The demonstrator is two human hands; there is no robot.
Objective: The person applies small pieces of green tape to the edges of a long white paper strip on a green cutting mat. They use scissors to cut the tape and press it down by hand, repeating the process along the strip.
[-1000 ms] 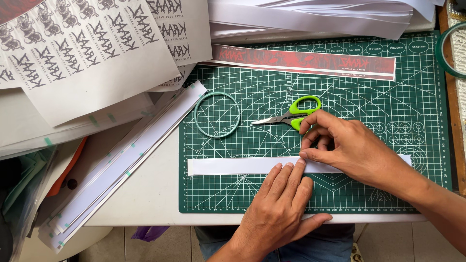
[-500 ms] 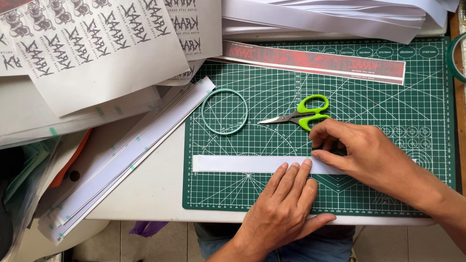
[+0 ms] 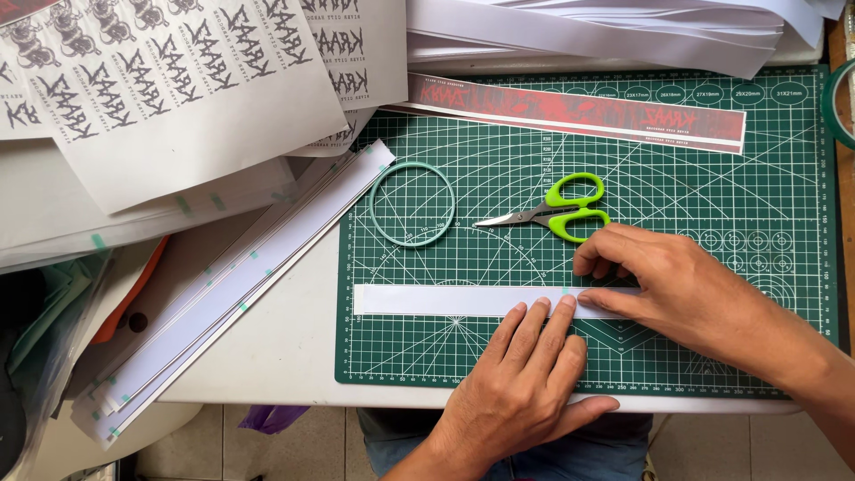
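Observation:
A long white paper strip (image 3: 445, 300) lies flat across the green cutting mat (image 3: 499, 356). My left hand (image 3: 525, 387) rests palm down, with its fingertips pressing the strip's lower edge near the middle. My right hand (image 3: 677, 289) lies over the strip's right part, thumb and fingers pinching it against the mat. Just above my right hand, green-handled scissors (image 3: 557, 210) lie shut on the mat, blades pointing left.
A thin green ring (image 3: 412, 204) lies on the mat's left part. A red printed strip (image 3: 579, 111) sits along the mat's far edge. Stacked white strips (image 3: 240, 276) and printed sheets (image 3: 160, 89) cover the table at left. A tape roll (image 3: 842, 102) shows at the right edge.
Both hands stay on the white strip with only slight shifts of the fingers. The view itself has drifted a little, so everything sits slightly lower and to the right.

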